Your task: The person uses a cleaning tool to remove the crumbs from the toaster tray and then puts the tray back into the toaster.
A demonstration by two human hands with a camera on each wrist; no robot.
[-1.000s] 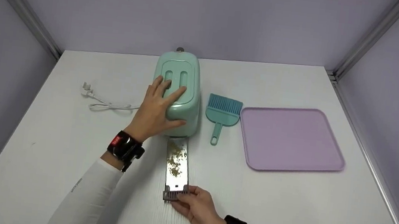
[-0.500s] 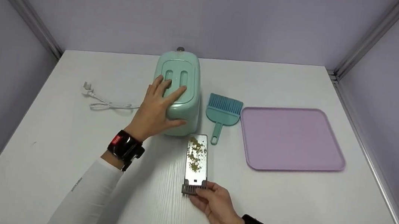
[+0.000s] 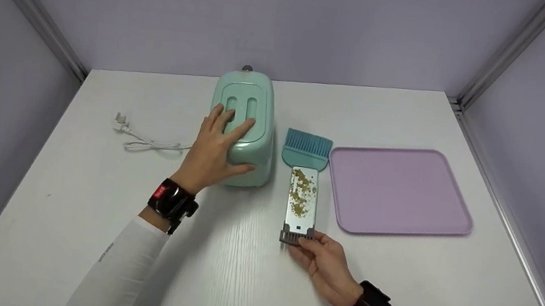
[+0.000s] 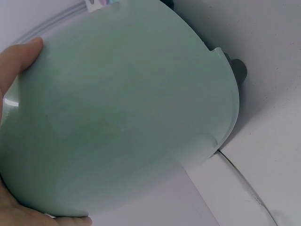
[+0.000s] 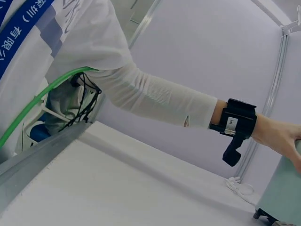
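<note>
My left hand [image 3: 211, 153] rests on the mint-green toaster [image 3: 254, 152], fingers spread over its lid and thumb at the near end. In the left wrist view the toaster's smooth side [image 4: 122, 94] fills most of the picture, with the thumb [image 4: 26, 54] at its edge. My right hand [image 3: 328, 267] pinches the dark slotted end of a long metal crumb tray [image 3: 308, 209], thumb on top. Yellow-brown crumbs [image 3: 300, 197] lie scattered on the tray. Its far end overlaps the teal brush-and-dustpan set [image 3: 306, 150], hiding that set's handle. The right wrist view does not show my right hand.
A shallow purple tray [image 3: 401, 193] lies on the white table [image 3: 217, 280], right of the brush set. Left of the toaster lies a white power cord [image 3: 150, 145] with its plug. Pale panels [image 3: 277, 25] enclose the table's back and sides.
My right hand has drawn the crumb tray out from under the toaster's near end and carried it right and away from me, over to the brush set. The left hand stays put.
</note>
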